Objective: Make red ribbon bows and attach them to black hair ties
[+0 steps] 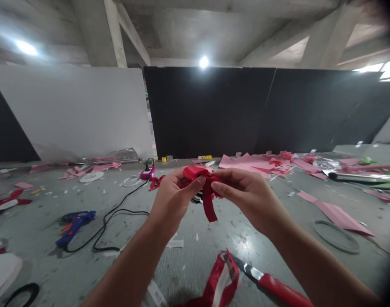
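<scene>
Up in front of me, a red ribbon bow (195,171) is pinched between both hands, one strip of it hanging down. My left hand (175,189) grips its left side, thumb pressed near the middle. On the other side, my right hand (242,187) has thumb and fingers closed on the right loop. Part of the bow is hidden behind my fingers. Below on the floor lies a loose length of red ribbon (214,281), beside a red-handled knife or scissors (282,290) whose tip meets the ribbon.
A blue glue gun (75,228) lies at left, its black cable running to a magenta power socket (147,172). Pink paper sheets (246,164) and foil rolls (364,177) spread along the right. A grey ring (337,236) lies at right. Black boards (210,111) stand behind.
</scene>
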`<state>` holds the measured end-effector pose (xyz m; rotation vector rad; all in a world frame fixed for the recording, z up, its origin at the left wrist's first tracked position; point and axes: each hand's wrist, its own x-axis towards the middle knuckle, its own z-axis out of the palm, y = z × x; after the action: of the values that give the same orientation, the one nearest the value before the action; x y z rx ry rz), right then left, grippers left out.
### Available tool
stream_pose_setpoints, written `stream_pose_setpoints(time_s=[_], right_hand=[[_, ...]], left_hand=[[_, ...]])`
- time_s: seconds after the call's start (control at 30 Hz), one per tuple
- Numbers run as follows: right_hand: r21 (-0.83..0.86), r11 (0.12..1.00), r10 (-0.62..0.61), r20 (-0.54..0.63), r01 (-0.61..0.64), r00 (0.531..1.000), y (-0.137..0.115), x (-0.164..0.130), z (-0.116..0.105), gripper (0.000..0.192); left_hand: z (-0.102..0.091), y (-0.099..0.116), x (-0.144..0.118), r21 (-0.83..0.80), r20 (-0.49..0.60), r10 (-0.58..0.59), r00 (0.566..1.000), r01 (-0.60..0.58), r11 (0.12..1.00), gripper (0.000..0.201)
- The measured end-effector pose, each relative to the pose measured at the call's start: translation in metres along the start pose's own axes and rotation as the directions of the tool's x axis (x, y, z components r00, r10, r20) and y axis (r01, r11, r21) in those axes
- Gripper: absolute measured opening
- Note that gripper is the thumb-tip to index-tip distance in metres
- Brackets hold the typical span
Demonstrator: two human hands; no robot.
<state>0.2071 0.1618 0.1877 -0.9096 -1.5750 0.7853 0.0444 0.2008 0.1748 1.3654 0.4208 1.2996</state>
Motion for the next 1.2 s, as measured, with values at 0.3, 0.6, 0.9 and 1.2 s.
stream_pose_setpoints(time_s=[0.3,0.6,0.9,1.2], right_hand=[[-0.101,0.995,-0.030,-0.159,0.014,0.987,0.006,0.002,0.000,0.022],[0.097,0.986,0.128,0.072,-0.135,0.989,0.008,0.002,0.002,0.045],[0.089,0.987,0.142,-0.089,-0.134,0.986,0.020,0.010,0.001,0.022],[-0.115,0.981,0.102,-0.391,-0.158,0.915,0.048,0.035,-0.058,0.050]], left_hand=[[-0.001,-0.004,0.005,-0.154,-0.159,-0.214,0.964,0.190,0.970,0.006],[0.003,0.002,0.004,-0.326,-0.174,-0.395,0.902,0.326,0.888,0.008],[0.009,-0.005,-0.001,-0.193,-0.047,-0.307,0.951,0.292,0.937,0.020],[-0.014,-0.003,0.007,0.107,-0.184,-0.195,0.963,0.217,0.970,0.053]])
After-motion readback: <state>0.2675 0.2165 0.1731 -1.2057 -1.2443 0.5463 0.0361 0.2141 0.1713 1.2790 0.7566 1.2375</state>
